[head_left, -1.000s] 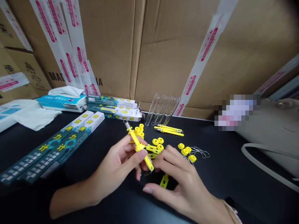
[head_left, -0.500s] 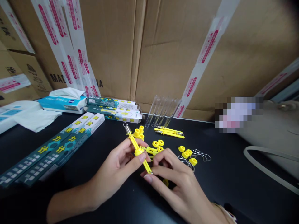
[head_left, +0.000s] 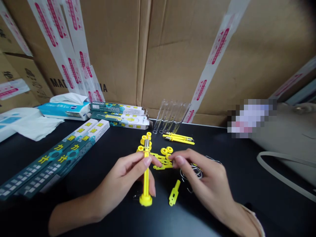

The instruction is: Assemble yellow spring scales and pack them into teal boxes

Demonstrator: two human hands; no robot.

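Upright in my left hand, pinched between thumb and fingers, is a yellow spring scale core. Its metal spring end points up, and a yellow ring cap sits around its lower end. My right hand is at the loose parts, thumb and fingertips drawn together beside a yellow ring cap; what they pinch, if anything, I cannot make out. Bent metal hooks lie partly under that hand. A flat yellow piece rests between the hands, and more flat yellow pieces lie behind.
Clear tubes stand at the back, with assembled yellow cores before them. More ring caps cluster behind my left hand. Long printed boxes, stacked boxes and a tissue pack are left. A beige bag is right.
The core has turned from slanted to upright, its capped end now lowest, and the ring cap has gone from mid-rod to that end. My right hand has left it, moving up and right.
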